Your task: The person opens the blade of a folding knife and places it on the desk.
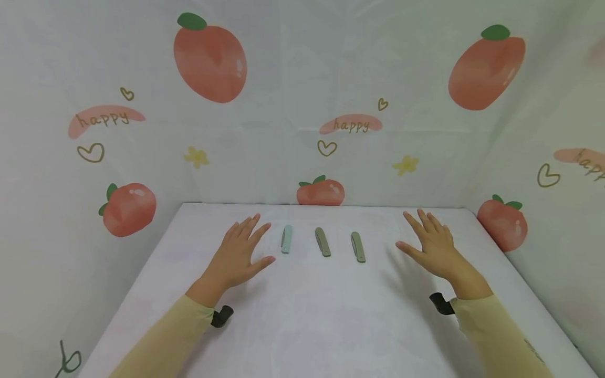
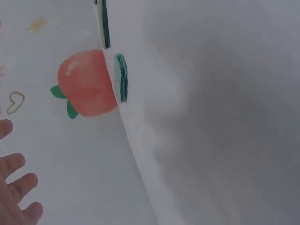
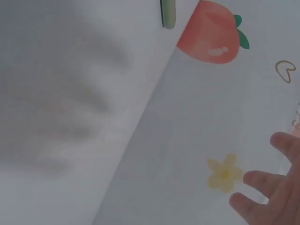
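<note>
**Two flat hands beside a row of three folded knives**

The person held both hands over the white table (image 1: 302, 315), palms down and fingers spread. The left hand (image 1: 238, 257) was open and held nothing; its fingertips were near the pale blue folded knife (image 1: 286, 239), but did not touch it. The right hand (image 1: 432, 244) was also open and empty, and it stayed further from the row, well apart from the nearest piece.

Three small folded knives lay in a line between the hands, close to the far edge of the table. After the pale blue one came a green knife in the middle (image 1: 323, 242) and another green knife on the right (image 1: 358, 247). They lay almost parallel, with gaps between them, so I think somebody arranged them on purpose, each one easy to take alone.

The hands looked like waiting, not gripping. A cloth with peaches (image 1: 210, 63) and the word "happy" stood behind and on both sides. The sleeves (image 1: 170, 336) were pale yellow.
</note>
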Demonstrator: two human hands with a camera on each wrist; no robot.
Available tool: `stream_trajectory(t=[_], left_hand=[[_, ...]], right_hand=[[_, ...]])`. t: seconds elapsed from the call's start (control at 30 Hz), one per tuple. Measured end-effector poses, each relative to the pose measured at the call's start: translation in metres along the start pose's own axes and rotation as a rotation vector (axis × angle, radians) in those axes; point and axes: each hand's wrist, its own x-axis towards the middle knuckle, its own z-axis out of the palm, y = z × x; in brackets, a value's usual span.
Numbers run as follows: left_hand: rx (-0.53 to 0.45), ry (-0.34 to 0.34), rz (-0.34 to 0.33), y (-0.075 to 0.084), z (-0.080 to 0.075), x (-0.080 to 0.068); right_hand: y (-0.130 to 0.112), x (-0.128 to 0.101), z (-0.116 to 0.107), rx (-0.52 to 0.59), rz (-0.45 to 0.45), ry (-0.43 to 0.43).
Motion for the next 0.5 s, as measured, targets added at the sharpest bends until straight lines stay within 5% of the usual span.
stream_trajectory(t=[0.5], left_hand=[[-0.067,0.027,0.028,0.026,0.021,0.021]], right_hand=[[-0.003,0.022,0.022,0.123,-0.018,0.031]])
